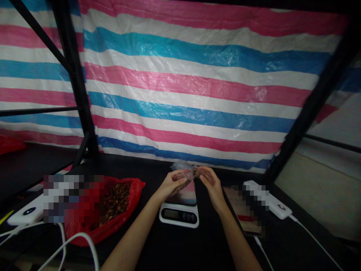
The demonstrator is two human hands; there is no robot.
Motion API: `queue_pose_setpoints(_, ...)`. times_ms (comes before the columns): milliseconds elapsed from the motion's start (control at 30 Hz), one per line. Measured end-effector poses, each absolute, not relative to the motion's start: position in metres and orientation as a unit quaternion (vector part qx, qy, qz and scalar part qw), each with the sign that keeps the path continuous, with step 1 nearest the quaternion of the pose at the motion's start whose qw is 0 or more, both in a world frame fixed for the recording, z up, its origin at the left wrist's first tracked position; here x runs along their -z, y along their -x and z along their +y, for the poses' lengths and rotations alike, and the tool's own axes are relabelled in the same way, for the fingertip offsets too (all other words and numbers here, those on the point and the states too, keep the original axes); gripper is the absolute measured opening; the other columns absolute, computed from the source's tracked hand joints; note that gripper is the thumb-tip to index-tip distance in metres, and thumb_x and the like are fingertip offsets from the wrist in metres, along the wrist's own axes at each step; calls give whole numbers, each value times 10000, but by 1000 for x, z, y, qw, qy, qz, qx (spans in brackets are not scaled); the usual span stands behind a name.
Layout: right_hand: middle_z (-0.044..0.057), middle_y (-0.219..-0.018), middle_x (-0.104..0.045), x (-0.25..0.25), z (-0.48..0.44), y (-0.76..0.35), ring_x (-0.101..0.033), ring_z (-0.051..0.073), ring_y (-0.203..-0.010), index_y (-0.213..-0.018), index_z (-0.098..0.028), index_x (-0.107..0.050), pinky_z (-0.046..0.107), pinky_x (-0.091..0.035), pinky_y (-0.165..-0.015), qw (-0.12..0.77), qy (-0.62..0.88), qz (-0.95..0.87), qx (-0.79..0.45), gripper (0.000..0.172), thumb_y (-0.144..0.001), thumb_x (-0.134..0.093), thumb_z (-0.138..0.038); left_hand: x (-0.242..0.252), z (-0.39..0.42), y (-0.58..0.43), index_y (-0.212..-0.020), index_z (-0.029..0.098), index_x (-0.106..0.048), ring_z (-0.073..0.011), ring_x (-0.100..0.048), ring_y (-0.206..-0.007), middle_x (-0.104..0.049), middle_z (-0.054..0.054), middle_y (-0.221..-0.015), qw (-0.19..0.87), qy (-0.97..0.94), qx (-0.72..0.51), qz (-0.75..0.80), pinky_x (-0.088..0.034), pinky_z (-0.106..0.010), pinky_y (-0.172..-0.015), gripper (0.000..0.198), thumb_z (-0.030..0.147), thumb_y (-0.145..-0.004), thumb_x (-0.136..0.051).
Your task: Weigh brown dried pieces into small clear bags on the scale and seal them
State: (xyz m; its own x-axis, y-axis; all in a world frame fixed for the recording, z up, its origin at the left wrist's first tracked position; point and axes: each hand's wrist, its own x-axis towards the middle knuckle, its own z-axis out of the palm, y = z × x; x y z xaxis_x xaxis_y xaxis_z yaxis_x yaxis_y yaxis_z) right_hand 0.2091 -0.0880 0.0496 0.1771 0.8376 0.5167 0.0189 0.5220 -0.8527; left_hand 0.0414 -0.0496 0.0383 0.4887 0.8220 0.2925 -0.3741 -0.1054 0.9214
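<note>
Above the scale, my left hand is closed around a small clear plastic bag with brown beans showing under the fingers. The fingertips of my right hand pinch a clear, ring-shaped part at the bag's right end; I cannot tell if it is the bag's mouth or a separate piece. Below both hands stands a white digital scale with a glossy plate and a dark display. To the left, a red plastic bag lies open, filled with brown beans.
White power banks lie at left and right, with white cables trailing toward me. A flat tablet-like device rests right of my right forearm. Behind the black table hangs a striped plastic sheet between black frame posts.
</note>
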Motion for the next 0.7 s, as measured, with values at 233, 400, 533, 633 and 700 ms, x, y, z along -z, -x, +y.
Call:
queue_pose_setpoints(233,55,-1115,-590,-51,-88,-212,-523,223,-1064,-1014,-238,-617,356,-423,-901,643,365,-609,-288,299,-747,-605,-374,-37,-50,-42,-1055,107,-598,-244,-587,-988,-633,-141,-1065,645,-581,-462,178,-399,-366,-913,502,342,-629,-721)
queue_pose_setpoints(400,61,-1115,-581,-51,-89,-211,-510,227,-1074,-1011,-233,-626,359,-425,-898,649,373,-605,-270,300,-746,-605,-372,-36,-50,-45,-1041,101,-606,-246,-591,-978,-630,-145,-1068,657,-572,-453,189,-395,-383,-923,523,338,-597,-743)
queue_pose_setpoints(533,64,-1121,-592,-49,-88,-210,-539,224,-1045,-1043,-236,-596,361,-435,-889,658,368,-589,-291,344,-727,-629,-368,-33,-49,-46,-1047,104,-604,-246,-588,-983,-625,-146,-1074,657,-570,-455,191,-382,-393,-938,525,320,-592,-749)
queue_pose_setpoints(633,63,-1124,-600,-50,-89,-208,-553,216,-1031,-1064,-242,-563,357,-437,-892,666,362,-578,-302,379,-710,-652,-345,-31,-48,-46,-1039,104,-602,-241,-581,-997,-619,-145,-1087,661,-564,-459,186,-377,-383,-944,512,297,-589,-753)
queue_pose_setpoints(700,66,-1121,-605,-52,-91,-207,-555,217,-1033,-1041,-233,-570,362,-433,-903,662,363,-580,-305,358,-709,-654,-339,-29,-47,-46,-1045,106,-596,-237,-587,-983,-625,-141,-1074,666,-560,-458,183,-388,-379,-931,512,294,-594,-751)
